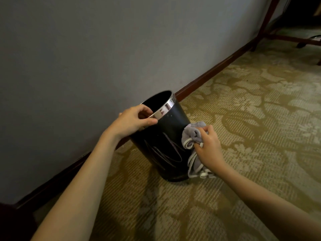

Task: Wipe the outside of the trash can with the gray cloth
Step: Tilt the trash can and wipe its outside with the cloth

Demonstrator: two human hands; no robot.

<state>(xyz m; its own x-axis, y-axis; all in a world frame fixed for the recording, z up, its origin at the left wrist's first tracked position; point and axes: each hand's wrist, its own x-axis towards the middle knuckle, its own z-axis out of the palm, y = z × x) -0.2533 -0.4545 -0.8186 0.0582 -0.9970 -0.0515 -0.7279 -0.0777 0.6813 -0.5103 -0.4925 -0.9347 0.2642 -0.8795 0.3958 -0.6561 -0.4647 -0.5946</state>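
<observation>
The can (pixel 163 136) stands on the carpet (pixel 243 119) close to the wall (pixel 86 49), between the two hands and leaning a little toward the wall. The left hand (pixel 133 121) pinches its chrome rim (pixel 165 108), thumb outside and fingers curled over the edge. The right hand (pixel 208 146) grips the bunched cloth (pixel 192 134) and presses it against the can's side, just below and right of the left hand; a loose tail of cloth hangs down under the right hand to the can's base.

Pale streaks show on the dark side left of the right hand, so much wiping looks left. A hard sideways push could tip or slide the can if the rim pinch slackens. The dangling tail could catch under the base, or drag carpet lint back onto the can.
</observation>
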